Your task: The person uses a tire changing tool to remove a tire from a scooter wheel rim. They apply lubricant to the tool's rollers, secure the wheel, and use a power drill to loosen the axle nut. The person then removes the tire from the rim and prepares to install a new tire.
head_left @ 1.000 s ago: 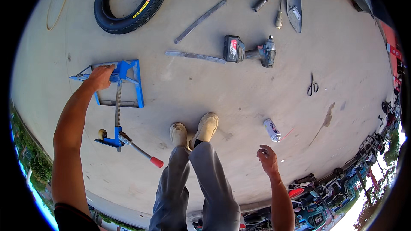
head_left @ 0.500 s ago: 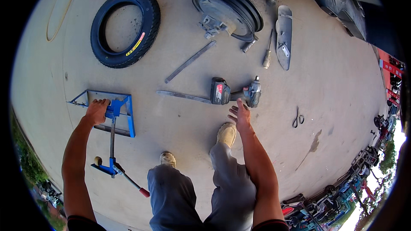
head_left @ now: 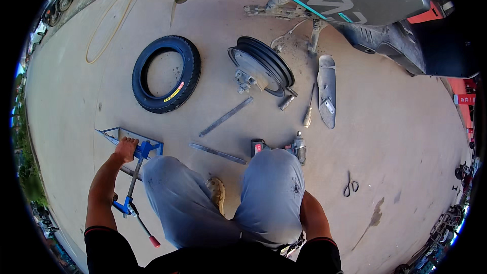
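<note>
My left hand (head_left: 127,149) grips the upper bar of a blue metal tool (head_left: 145,148) with a threaded shaft and a red-tipped lever, lying at lower left. My right forearm runs behind my bent right knee (head_left: 274,187), which hides that hand. Just beyond this knee a cordless impact wrench (head_left: 299,148) is partly visible, beside two flat metal bars (head_left: 227,118). A black tyre (head_left: 180,96) lies at upper left. A wheel rim with hub (head_left: 261,66) rests right of it, near a metal socket tube (head_left: 286,102), a screwdriver (head_left: 308,115) and a grey plate (head_left: 327,86).
A grey scooter body (head_left: 365,5) with teal trim and an exposed fork (head_left: 314,38) stands at the top. A looped hose (head_left: 103,57) lies upper left, scissors (head_left: 348,187) to the right on the concrete floor (head_left: 395,142). Rows of parked vehicles (head_left: 56,10) line the edges.
The view has tilted up, showing the scooter. I have dropped into a crouch with knees raised. My right hand has moved forward, then out of sight behind the knee; my left stays on the blue tool.
</note>
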{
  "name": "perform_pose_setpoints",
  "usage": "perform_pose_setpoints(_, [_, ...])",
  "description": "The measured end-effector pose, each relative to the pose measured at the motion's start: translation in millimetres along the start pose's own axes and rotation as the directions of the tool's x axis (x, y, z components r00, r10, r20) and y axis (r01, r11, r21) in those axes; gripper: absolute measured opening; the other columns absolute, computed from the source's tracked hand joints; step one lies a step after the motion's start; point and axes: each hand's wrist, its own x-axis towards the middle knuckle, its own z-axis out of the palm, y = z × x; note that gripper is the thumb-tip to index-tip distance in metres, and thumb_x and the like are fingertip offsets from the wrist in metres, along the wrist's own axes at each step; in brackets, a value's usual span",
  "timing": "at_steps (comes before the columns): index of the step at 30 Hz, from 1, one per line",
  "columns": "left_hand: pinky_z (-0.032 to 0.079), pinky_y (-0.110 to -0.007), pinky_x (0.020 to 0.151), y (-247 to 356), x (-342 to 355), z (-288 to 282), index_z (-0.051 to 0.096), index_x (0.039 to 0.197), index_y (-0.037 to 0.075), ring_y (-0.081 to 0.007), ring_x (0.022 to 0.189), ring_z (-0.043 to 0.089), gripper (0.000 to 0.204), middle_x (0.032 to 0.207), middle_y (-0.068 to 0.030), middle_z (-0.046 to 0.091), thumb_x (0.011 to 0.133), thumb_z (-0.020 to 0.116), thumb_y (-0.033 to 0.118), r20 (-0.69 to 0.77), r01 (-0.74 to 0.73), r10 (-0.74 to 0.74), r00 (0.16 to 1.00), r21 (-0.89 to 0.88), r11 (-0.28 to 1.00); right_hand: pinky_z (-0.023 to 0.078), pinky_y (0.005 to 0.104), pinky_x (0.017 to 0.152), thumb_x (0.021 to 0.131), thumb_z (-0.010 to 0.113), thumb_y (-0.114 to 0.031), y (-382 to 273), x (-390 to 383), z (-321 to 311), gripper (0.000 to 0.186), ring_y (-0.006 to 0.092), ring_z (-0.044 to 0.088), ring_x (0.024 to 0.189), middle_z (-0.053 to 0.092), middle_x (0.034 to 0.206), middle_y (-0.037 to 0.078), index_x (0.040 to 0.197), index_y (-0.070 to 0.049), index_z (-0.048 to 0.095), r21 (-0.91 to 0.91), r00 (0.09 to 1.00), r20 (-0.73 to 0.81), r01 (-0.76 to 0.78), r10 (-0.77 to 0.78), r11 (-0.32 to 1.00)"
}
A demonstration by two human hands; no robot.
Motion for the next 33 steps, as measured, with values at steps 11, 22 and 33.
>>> perform_pose_setpoints(11, [0.047,-0.044,0.105,10,-14,2,0.062,0.118,0.003,-0.0339,0.115,0.067,0.043,0.115,-0.0170,0.071,0.077,0.075,0.006,-0.141,-0.001,-0.005,0.990,-0.040,0.999,0.059,0.0497,0.091,0.085,0.079,-0.052,106,155,-145,0.058,0.0353,0.077,0.097,0.078,0.102,0.024,0.101,0.004,0.074,-0.017,0.984,-0.023,0.177,-0.178,0.984])
perform_pose_setpoints(22, [0.046,-0.041,0.099,5,-20,8,0.064,0.111,0.004,-0.0327,0.108,0.069,0.041,0.108,-0.0152,0.072,0.073,0.079,0.005,-0.074,-0.033,0.029,0.997,-0.058,0.998,0.059,0.0485,0.083,0.089,0.076,-0.030,-76,43,-157,0.026,0.0378,0.076,0.090,0.078,0.094,0.017,0.106,-0.010,0.075,-0.242,0.461,0.380,0.886,-0.802,0.395])
perform_pose_setpoints(33, [0.049,-0.043,0.097,12,-22,-6,0.066,0.108,0.003,-0.0357,0.104,0.070,0.042,0.103,-0.0172,0.073,0.069,0.080,0.003,-0.202,-0.047,0.038,0.979,-0.039,0.998,0.047,0.0455,0.102,0.095,0.064,-0.014,-215,-101,52,0.036,0.0264,0.056,0.127,0.060,0.126,0.008,0.131,-0.014,0.063,-0.294,-0.386,0.428,0.796,-0.817,-0.530])
